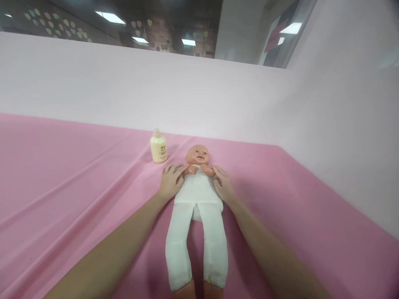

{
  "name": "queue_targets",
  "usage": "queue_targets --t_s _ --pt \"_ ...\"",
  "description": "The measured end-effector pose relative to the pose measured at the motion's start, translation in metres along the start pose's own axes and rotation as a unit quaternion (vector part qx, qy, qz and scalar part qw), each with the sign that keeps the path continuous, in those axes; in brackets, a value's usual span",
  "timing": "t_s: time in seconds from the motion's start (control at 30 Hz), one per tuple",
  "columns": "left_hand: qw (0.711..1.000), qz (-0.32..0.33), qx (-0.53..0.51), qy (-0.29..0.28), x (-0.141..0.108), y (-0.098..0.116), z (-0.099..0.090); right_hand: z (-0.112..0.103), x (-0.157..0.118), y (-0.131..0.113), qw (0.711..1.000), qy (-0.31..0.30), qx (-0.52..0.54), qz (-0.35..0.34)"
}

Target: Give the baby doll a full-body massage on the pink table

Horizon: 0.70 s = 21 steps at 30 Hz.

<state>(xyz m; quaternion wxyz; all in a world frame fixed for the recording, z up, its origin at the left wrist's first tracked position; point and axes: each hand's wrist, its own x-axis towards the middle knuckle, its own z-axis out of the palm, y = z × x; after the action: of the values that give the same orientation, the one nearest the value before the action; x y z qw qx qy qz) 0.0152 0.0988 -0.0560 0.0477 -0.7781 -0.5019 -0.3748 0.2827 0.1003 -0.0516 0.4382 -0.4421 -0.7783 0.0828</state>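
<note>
Big pale wall (124,87) across the back, a dark window (162,25) set high at twelve o'clock, and below it the pink cloth (77,166) runs wide, creased over on the nine o'clock side. And there in the middle lies the doll (198,187), flat on its back on that cloth, head towards twelve, legs stretched down to six. White fabric covers its trunk and legs (177,245), so the laying-out looks complete: face up, straight, legs slightly apart.

Now the hands! Left hand (170,180) at nine o'clock of the doll's chest, right hand (223,185) at three, one on each side, both touching its upper body near the arms. Fingers lie loose and extended, not clenched, and the doll rests on the cloth rather than being lifted; how hard they press, I cannot tell.

Up at twelve, the doll's head (197,154) is free of both hands. The cream bottle (158,150) stands upright between ten and eleven, out of either grip. Smallest of all, the doll's fists (191,169) sit on its upper chest. How much handling remains, this view doesn't say.
</note>
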Motion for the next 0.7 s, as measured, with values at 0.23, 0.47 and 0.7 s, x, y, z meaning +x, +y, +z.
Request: queue_targets --t_s 0.23,0.47,0.7 --pt "1.000 -0.004 0.000 -0.002 0.0001 0.0008 -0.0016 -0.0009 -0.0006 -0.0009 1.000 0.000 0.008 0.007" --pt "1.000 -0.006 -0.002 -0.003 -0.0002 0.0022 -0.0023 -0.0022 0.0009 -0.0041 1.000 0.001 0.009 0.007" --pt "1.000 -0.008 -0.012 -0.002 0.0001 0.0010 -0.0012 -0.0007 0.0002 -0.0011 1.000 0.002 0.007 0.005"
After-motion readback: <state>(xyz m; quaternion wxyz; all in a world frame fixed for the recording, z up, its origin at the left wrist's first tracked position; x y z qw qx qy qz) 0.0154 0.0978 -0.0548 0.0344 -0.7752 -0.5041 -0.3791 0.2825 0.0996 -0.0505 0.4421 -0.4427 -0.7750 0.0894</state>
